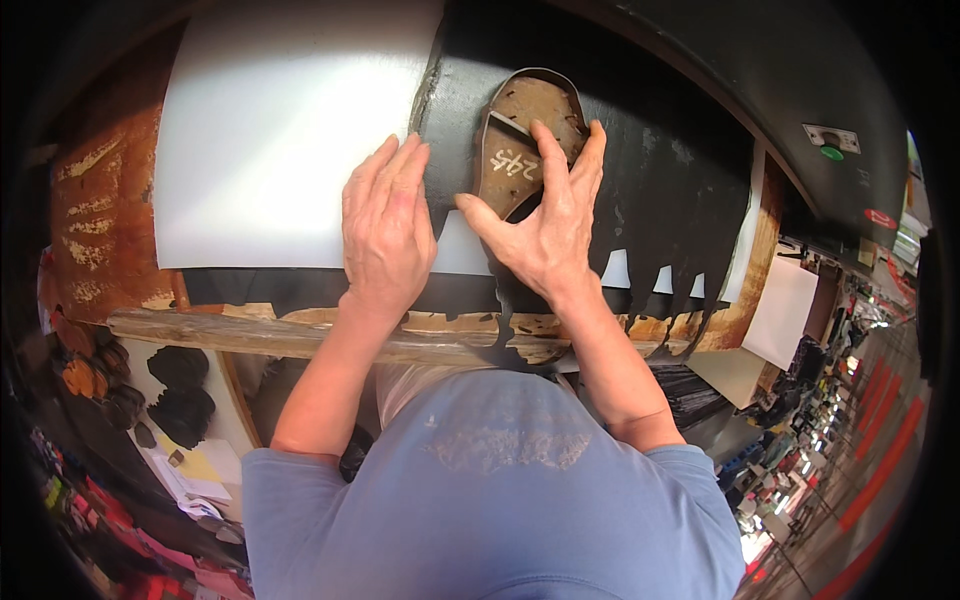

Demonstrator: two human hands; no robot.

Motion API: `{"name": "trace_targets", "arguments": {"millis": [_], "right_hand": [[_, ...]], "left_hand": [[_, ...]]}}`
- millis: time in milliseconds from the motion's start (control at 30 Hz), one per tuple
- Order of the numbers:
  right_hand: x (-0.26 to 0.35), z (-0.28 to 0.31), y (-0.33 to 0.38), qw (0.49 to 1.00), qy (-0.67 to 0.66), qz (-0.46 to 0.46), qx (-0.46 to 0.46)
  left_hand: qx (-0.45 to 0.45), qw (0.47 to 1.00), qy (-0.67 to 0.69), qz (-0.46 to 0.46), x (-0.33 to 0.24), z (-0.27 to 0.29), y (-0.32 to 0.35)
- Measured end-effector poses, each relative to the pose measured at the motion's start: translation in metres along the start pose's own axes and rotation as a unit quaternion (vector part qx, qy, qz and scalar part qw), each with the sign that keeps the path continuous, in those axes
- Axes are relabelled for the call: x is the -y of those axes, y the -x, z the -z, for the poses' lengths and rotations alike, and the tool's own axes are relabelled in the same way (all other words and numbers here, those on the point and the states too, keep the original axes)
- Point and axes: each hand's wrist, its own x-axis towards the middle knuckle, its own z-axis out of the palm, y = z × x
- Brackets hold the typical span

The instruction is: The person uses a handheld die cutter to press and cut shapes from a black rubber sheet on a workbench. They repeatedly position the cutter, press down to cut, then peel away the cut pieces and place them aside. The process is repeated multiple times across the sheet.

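My right hand (pixel 555 225) is closed around a sole-shaped cutting die (pixel 525 105), thumb on its left side and fingers over its right side. The die has a metal rim, a brown inner plate with chalk marks and a crossbar; it rests on a black sheet (pixel 650 165). To its left, my left hand (pixel 388 220) lies flat with fingers stretched out, near the right edge of a white sheet (pixel 270 150). Jagged cut strips of the black sheet reach the table's front edge, with white showing between them.
Beyond the work surface stands a dark machine body (pixel 770 85) with a green button (pixel 831 153). A worn wooden rail (pixel 250 330) runs along the front. Dark stacked pieces (pixel 182 410) and papers (pixel 195 478) lie at lower left. A white panel (pixel 782 312) stands at right.
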Motion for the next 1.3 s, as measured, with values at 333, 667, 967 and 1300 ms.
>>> {"name": "trace_targets", "arguments": {"millis": [333, 667, 967, 1300], "right_hand": [[-0.048, 0.016, -0.036, 0.978, -0.043, 0.180, 0.091], [-0.055, 0.019, -0.034, 0.970, -0.065, 0.210, 0.106], [-0.058, 0.024, -0.040, 0.960, -0.083, 0.228, 0.136], [-0.093, 0.086, 0.014, 0.970, -0.173, 0.131, -0.105]], "left_hand": [[0.027, 0.995, 0.096, -0.023, 0.014, -0.012, -0.048], [0.043, 0.986, 0.154, 0.047, 0.016, -0.019, -0.053], [0.019, 0.976, 0.183, 0.114, 0.013, -0.017, -0.044], [0.159, 0.951, 0.252, 0.078, -0.061, 0.053, 0.059]]}}
